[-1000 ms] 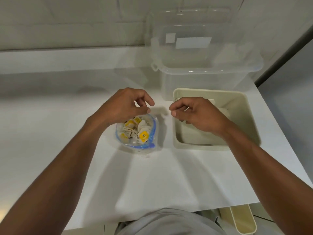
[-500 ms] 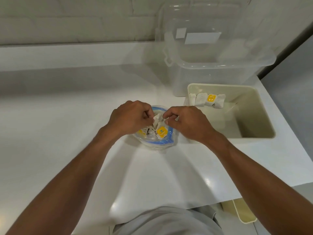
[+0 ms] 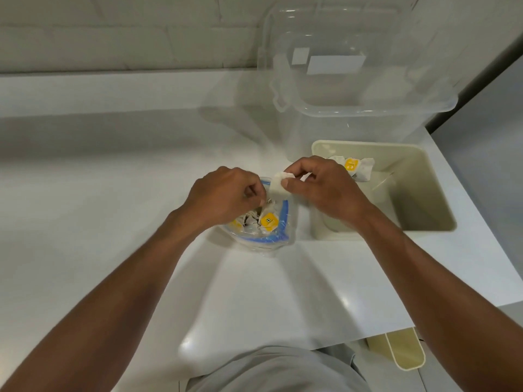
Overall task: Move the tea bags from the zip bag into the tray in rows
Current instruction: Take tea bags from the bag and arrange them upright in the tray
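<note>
A white tabletop (image 3: 113, 222) was seen from above, with a clear bin (image 3: 353, 108) set at its far side against the wall. Just in front of the bin, a beige tray (image 3: 424, 230) was placed at the right. A zip bag (image 3: 271, 239) with a blue rim was stood open just to the left of the tray.

The left hand (image 3: 223, 193) was held at the bag's mouth with its grip curled tight; whether the rim or a string was pinched could not be told. The right hand (image 3: 331, 188) was raised between bag and tray, and a white tea bag (image 3: 278, 185) was pinched in its grip above the bag's mouth.

A few tea bags (image 3: 356, 168) were lined along the tray's far wall. More of them, yellow-tagged, were left heaped inside the zip bag.
</note>
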The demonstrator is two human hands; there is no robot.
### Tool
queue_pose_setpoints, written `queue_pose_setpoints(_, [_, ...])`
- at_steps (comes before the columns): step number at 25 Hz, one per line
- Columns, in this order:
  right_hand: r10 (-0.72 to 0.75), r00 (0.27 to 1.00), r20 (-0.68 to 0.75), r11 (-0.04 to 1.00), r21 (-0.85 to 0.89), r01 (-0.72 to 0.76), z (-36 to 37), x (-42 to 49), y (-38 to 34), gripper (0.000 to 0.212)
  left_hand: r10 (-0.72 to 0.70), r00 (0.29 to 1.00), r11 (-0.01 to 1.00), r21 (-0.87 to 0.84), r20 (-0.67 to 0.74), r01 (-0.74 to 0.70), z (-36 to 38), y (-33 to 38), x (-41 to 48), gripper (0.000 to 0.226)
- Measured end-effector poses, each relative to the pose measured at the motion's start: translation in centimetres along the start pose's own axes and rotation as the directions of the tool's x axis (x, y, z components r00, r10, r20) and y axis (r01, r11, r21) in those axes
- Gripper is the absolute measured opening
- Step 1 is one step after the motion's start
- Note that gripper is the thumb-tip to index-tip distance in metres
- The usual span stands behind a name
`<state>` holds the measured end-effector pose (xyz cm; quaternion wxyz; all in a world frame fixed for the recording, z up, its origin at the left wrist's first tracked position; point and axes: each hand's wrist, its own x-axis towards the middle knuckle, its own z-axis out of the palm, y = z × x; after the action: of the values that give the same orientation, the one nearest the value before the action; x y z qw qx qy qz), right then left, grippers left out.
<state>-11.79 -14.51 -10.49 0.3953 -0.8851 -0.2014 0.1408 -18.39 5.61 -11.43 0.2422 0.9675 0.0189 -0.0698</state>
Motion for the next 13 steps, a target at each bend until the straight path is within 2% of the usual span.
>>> queue_pose_setpoints(2, [0.016, 1.0, 0.019, 1.0, 0.021, -0.017, -0.4, 0.0, 0.3, 0.002, -0.006, 0.999, 0.989, 0.148, 0.032, 0.001, 1.1, 0.7, 0.2, 0.016])
queue_pose_setpoints(5, [0.016, 0.999, 0.033, 0.999, 0.039, -0.017, -0.6, -0.2, 0.4, 0.003, -0.021, 0.998, 0.978, 0.209, 0.066, 0.007, 2.0, 1.4, 0.9, 0.019])
queue_pose_setpoints(9, [0.048, 0.998, 0.042, 0.997, 0.064, -0.051, -0.6, -0.7, 0.6, 0.008, -0.109, 0.983, 0.992, 0.079, 0.145, 0.098, 1.2, 1.7, 1.1, 0.005])
queue_pose_setpoints(13, [0.075, 0.996, 0.054, 0.991, 0.108, -0.08, -0.8, -0.8, 0.5, 0.008, -0.122, 0.972, 0.971, -0.176, 0.202, 0.159, 0.0, 1.5, 0.7, 0.015])
